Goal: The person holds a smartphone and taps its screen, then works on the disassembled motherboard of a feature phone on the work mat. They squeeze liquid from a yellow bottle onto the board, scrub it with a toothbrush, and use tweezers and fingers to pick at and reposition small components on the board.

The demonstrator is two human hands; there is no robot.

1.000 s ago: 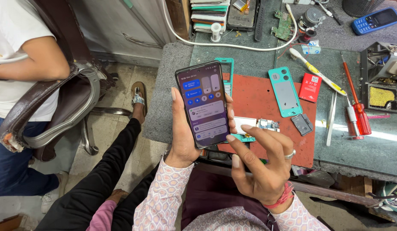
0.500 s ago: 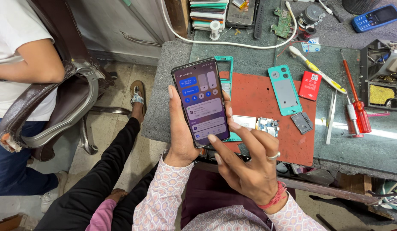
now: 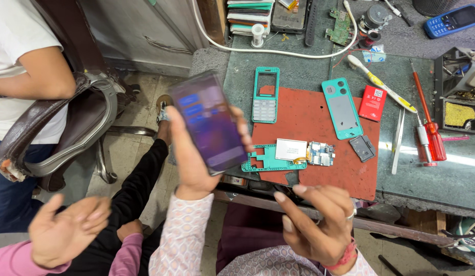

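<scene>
The left hand (image 3: 189, 158) is clamped around a lit smartphone (image 3: 207, 122), raised just left of the red mat (image 3: 324, 174); the right hand (image 3: 314, 225) hovers below, fingers spread, holding nothing.

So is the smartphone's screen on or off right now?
On: the smartphone in the left hand shows lit, blurred blue tiles.

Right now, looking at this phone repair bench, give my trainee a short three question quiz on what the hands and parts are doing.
1. True or false: the left hand holds the lit black smartphone.
2. What does the right hand hold? A) red-handled screwdriver B) nothing C) white toothbrush
3. Fill in: the teal plastic keypad frame lies partly on the red rubber ____.

Key: 1 true; 2 B; 3 mat.
</scene>
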